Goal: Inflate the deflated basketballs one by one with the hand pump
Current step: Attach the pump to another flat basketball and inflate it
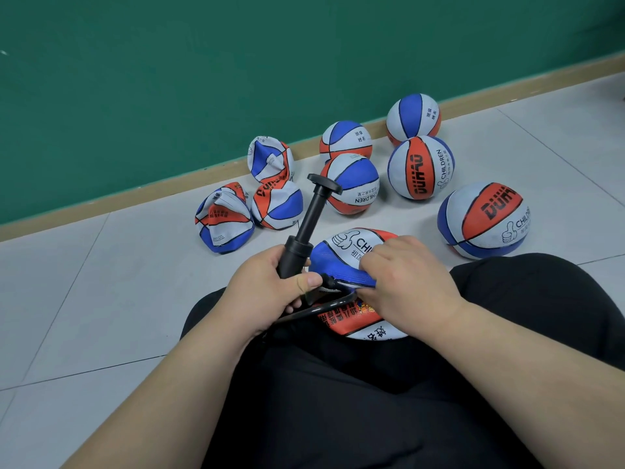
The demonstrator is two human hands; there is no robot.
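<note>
Fingers (pixel 304 282) of the left hand (pixel 267 292) are curled tight round the bottom of the pump (pixel 306 228), with the thumb lying across the front. The pump is a black plastic tube, smooth and a bit shiny, and it leans toward the upper right of the frame. Its T-shaped handle (pixel 324 184) sticks up at the top. A thin black hose (pixel 318 309) bends out from under the left hand and runs toward the flat ball (pixel 351 242) in the middle of the frame. Where the hose ends is hidden by the hands.

The fingers (pixel 368 265) of the right hand (pixel 409 286) are bent down over a soft blue fold of the flat ball and grip it. This ball is squashed like a pancake. It has blue, white and red-orange panels with black lines, and a bumpy skin. It lies on the lap, on black trousers (pixel 372 401).

On the floor (pixel 101 299), left of the middle, sit three crumpled balls (pixel 223 218), dented and wrinkly. To the right and above are five round balls (pixel 421 167), full and plump, in the same colours. The floor is smooth pale grey tiles. Behind the balls a tan strip (pixel 152 191) runs along the bottom of a plain green wall (pixel 203 62).
</note>
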